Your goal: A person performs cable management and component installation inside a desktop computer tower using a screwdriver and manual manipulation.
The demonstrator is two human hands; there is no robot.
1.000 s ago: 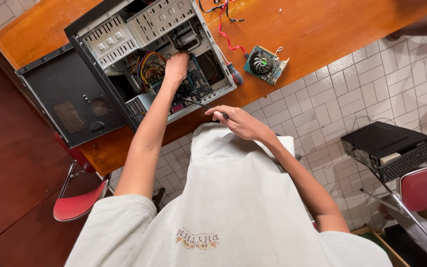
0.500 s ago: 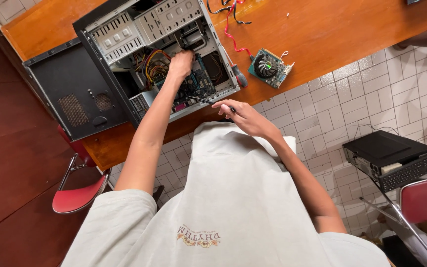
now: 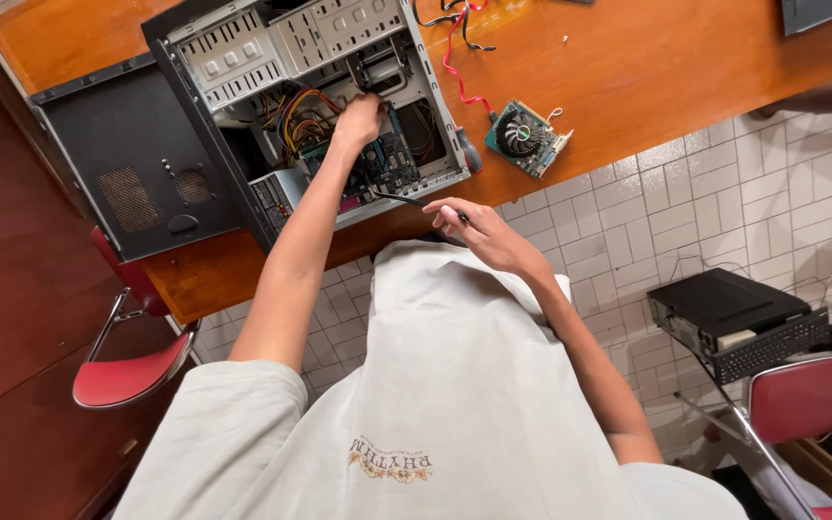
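the open computer case [image 3: 243, 58] lies on its side on the wooden table [image 3: 647, 67], its open face turned up toward the camera. the left hand [image 3: 360, 120] is inside the case, at about 11 o'clock from the right hand, resting on the motherboard [image 3: 392, 159] just beside the bundle of coloured cables [image 3: 296, 120]. its fingers are curled downward; whether they pinch a part or only press on the board cannot be told from this view.

the right hand [image 3: 479, 231] is outside the case, at the table's near edge, closed in a pen-like grip around the handle of a thin dark screwdriver [image 3: 406, 199]. the tool's long axis runs from about 4 o'clock at the handle to about 10 o'clock at the tip, and the tip reaches over the lower rim of the case, pointing toward the board below the left hand. the tip and the left hand are near but apart.

the left hand is the nearer one to the board; the right hand reaches it only through the shaft.

a loose graphics card with fan [image 3: 529, 138] lies on the table at 1 o'clock from the right hand, apart from the case. the detached side panel [image 3: 137, 183] lies at 9 o'clock, touching the case.
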